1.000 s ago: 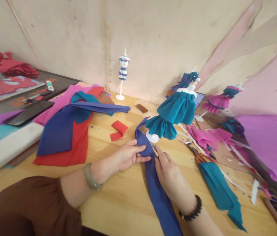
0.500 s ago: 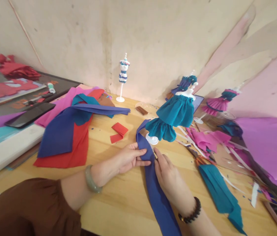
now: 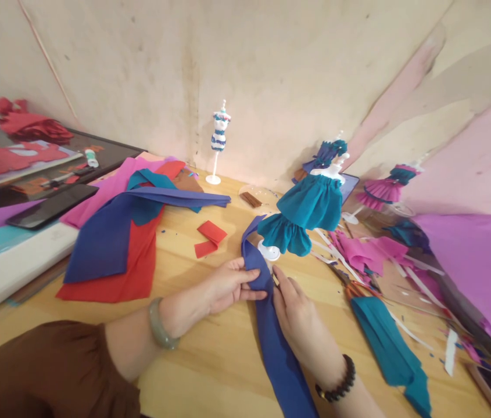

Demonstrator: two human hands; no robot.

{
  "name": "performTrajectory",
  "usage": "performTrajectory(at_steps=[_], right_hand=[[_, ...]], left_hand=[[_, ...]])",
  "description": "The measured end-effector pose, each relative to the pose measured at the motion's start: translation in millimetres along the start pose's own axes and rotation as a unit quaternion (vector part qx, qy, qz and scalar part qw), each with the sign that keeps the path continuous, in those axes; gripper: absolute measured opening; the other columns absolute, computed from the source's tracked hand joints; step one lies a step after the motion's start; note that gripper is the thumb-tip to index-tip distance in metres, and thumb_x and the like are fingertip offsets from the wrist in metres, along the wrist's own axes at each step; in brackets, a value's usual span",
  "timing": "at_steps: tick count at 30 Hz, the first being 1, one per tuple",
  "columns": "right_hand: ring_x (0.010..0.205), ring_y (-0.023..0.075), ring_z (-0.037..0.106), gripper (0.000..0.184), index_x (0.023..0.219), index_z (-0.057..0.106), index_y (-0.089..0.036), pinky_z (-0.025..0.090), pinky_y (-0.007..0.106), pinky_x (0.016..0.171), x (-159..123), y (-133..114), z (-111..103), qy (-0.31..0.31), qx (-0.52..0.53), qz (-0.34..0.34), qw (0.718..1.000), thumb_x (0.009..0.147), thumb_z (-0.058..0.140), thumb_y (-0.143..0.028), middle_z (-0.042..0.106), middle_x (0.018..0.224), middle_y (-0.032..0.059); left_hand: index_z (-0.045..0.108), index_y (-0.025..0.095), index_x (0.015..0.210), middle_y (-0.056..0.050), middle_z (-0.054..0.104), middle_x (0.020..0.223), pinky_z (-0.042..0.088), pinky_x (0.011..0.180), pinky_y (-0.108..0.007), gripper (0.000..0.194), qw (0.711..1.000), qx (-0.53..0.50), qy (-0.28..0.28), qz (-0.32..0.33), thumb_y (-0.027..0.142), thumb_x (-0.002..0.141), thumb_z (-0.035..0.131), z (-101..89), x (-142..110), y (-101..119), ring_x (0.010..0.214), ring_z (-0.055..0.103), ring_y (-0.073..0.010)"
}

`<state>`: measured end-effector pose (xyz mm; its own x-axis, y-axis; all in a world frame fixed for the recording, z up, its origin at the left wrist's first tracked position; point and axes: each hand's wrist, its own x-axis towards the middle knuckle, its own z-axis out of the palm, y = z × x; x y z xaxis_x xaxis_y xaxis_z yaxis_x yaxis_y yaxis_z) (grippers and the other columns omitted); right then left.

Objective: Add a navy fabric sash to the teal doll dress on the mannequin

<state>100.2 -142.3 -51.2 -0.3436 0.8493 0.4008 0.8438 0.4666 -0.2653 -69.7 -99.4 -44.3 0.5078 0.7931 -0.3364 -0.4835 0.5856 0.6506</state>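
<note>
A long blue strip of fabric or crepe paper point(image 3: 273, 337) runs from beside the teal-dressed mannequin down over the table's front edge. My left hand point(image 3: 232, 284) pinches its upper part, thumb on top and fingers spread along it. On the strip's right edge rests my right hand point(image 3: 300, 310), its fingers curled closed. A small dark thing shows at its index finger, too little visible to name. Just beyond both hands stands the mannequin in a teal tiered dress point(image 3: 310, 200), leaning in view, its white base point(image 3: 269, 251) near the strip.
Folded red pieces point(image 3: 210, 238) lie left of the strip. Further left are stacked blue, red and pink sheets point(image 3: 101, 244) and a white case point(image 3: 22, 264). A bare mannequin point(image 3: 219, 133) stands by the wall. Rightward lie orange-handled scissors point(image 3: 354, 287), a teal strip point(image 3: 391, 342) and scraps.
The view has shifted slightly, so everything sits a little lower. Both hands keep nearly the same place and grip on the blue strip.
</note>
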Motion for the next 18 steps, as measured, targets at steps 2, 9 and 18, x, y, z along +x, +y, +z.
performTrajectory(at_steps=[2, 9, 18], right_hand=[[0.098, 0.0252, 0.069, 0.044, 0.137, 0.042, -0.018, 0.061, 0.039, 0.08, -0.1, -0.4, -0.8, -0.007, 0.004, 0.002, 1.0, 0.094, 0.032, -0.014, 0.066, 0.114, 0.0162], [0.1, 0.0261, 0.069, 0.041, 0.133, 0.047, -0.017, 0.062, 0.039, 0.079, -0.9, -0.6, 0.4, -0.004, 0.011, 0.019, 1.0, 0.095, 0.032, -0.017, 0.065, 0.117, 0.0169], [0.097, 0.0264, 0.069, 0.041, 0.134, 0.044, -0.013, 0.061, 0.04, 0.077, -0.6, -0.7, -2.2, -0.02, 0.013, 0.009, 1.0, 0.095, 0.03, -0.015, 0.065, 0.116, 0.0194]], left_hand=[[0.063, 0.012, 0.097, -0.008, 0.07, 0.091, 0.056, 0.071, -0.03, 0.018, 1.0, -0.003, 0.005, -0.002, 0.01, 0.079, 0.067, 1.1, -0.7, 0.7, 0.076, 0.069, -0.0161], [0.063, 0.013, 0.099, -0.007, 0.07, 0.089, 0.056, 0.071, -0.031, 0.017, 1.0, 0.008, 0.012, -0.007, 0.008, 0.082, 0.062, 3.2, -1.2, 2.2, 0.075, 0.068, -0.0156], [0.063, 0.013, 0.093, -0.006, 0.07, 0.086, 0.056, 0.072, -0.031, 0.016, 1.0, 0.006, -0.003, -0.007, 0.01, 0.078, 0.068, 2.4, -1.4, 0.3, 0.074, 0.068, -0.0158]])
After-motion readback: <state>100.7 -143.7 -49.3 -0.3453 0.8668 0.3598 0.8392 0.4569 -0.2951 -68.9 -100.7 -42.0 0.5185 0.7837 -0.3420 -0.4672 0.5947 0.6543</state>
